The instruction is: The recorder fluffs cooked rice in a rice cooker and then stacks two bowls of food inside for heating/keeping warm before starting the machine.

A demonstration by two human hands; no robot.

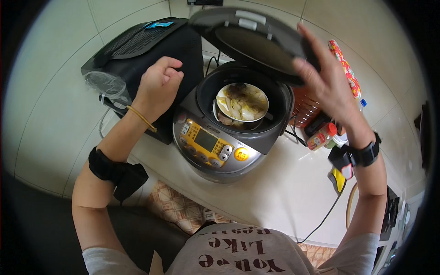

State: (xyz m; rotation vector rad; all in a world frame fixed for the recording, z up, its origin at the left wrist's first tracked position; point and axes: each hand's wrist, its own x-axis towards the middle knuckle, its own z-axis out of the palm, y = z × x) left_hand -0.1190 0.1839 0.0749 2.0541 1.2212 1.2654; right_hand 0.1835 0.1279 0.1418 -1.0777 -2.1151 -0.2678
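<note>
A dark grey Zojirushi rice cooker (220, 147) stands on the white tabletop, its lid (254, 44) raised. My right hand (319, 72), slightly blurred, is at the lid's right edge with thumb and fingers spread; whether it presses on the lid is unclear. Inside the pot, a white plate of cooked cabbage-like leaves and darker pieces (240, 103) sits over another dish holding food (227, 120), mostly hidden. To the left of the cooker, my left hand (160, 84) hangs with curled fingers and nothing in it, in front of a black appliance (187, 51).
Crumpled clear plastic (106, 84) hangs at the appliance's left side. Right of the cooker stand a large amber-filled bottle (304, 106), a red-capped seasoning bottle (321, 137) and a floral-patterned item (345, 68). A black cable (325, 218) crosses the tabletop (275, 192). Tiled wall stands behind.
</note>
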